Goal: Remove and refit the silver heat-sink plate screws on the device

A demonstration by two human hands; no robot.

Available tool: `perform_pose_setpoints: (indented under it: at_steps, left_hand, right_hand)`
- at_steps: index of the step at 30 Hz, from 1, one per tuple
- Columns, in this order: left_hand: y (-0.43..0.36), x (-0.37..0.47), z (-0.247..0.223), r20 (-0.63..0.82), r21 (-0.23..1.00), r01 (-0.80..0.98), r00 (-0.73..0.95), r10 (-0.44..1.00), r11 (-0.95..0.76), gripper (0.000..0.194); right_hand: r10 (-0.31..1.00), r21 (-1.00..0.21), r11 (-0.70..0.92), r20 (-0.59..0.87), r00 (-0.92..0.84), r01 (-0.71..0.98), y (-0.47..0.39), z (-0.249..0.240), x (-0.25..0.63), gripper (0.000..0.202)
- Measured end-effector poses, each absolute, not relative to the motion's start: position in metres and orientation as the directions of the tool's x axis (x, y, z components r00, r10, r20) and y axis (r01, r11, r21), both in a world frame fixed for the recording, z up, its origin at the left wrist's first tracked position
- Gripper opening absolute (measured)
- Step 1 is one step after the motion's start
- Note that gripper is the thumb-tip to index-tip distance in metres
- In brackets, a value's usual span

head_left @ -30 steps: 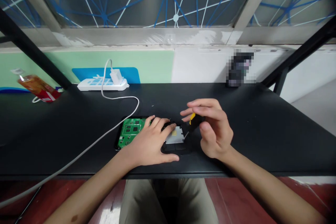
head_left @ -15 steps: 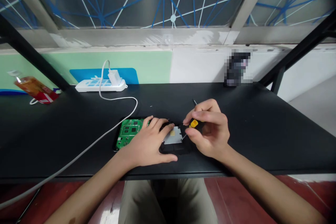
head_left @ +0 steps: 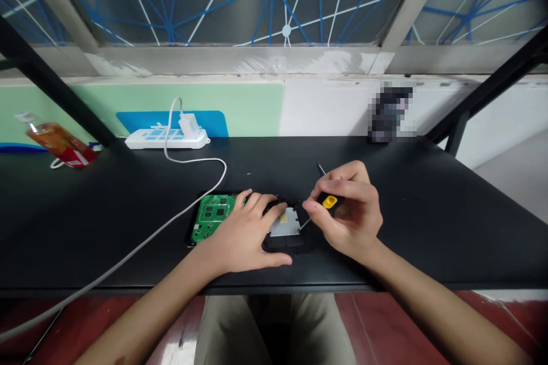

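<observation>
A green circuit board point(head_left: 208, 217) in a black casing lies left of centre on the black table. Beside it is a black housing with a silver metal plate point(head_left: 290, 223), which bears a small yellowish square. My left hand point(head_left: 246, 234) rests across both parts, fingers spread and thumb out to the right. In my right hand point(head_left: 353, 208) is a black and yellow screwdriver point(head_left: 330, 202), held between thumb and fingers. Its thin shaft slants down to the plate's lower right corner. A second dark metal tip sticks out above that hand.
A white cable point(head_left: 141, 249) runs from the power strip point(head_left: 166, 139) across the table's left side. At the far left leans a bottle point(head_left: 60, 142). A pixelated dark object point(head_left: 390, 114) stands against the back wall.
My right hand has shifted slightly right, and the yellow part of the screwdriver has turned in its grip. My left hand keeps its place on the parts. The whole view has moved a little.
</observation>
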State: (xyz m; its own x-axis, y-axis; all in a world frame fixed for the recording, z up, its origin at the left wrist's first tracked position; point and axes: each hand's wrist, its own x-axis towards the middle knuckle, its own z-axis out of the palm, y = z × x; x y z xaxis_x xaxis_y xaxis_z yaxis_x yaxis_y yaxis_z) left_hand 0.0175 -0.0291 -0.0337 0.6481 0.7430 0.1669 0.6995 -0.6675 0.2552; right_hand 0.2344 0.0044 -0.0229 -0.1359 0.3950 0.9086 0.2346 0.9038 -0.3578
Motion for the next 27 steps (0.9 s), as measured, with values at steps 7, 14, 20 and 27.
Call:
perform_pose_setpoints:
  at_steps: [7,14,20,27]
  left_hand:
    - [-0.029,0.018,-0.033,0.165,0.249,0.702,0.649,0.743,-0.668,0.087]
    - [-0.029,0.017,-0.033,0.171,0.260,0.698,0.646,0.744,-0.667,0.085]
    - [-0.030,0.018,-0.032,0.168,0.246,0.699,0.652,0.740,-0.672,0.084]
    - [-0.030,0.018,-0.035,0.164,0.239,0.711,0.642,0.749,-0.661,0.086]
  right_hand:
    - [0.516,-0.509,0.856,0.843,-0.153,0.086,-0.005,-0.023,0.231,0.040]
    - [0.505,-0.479,0.860,0.847,-0.165,0.177,-0.006,-0.018,0.230,0.048]
    - [0.416,-0.371,0.877,0.904,-0.097,0.305,0.002,-0.023,0.231,0.048]
    - [0.511,-0.501,0.859,0.845,-0.155,0.101,-0.001,-0.026,0.230,0.039]
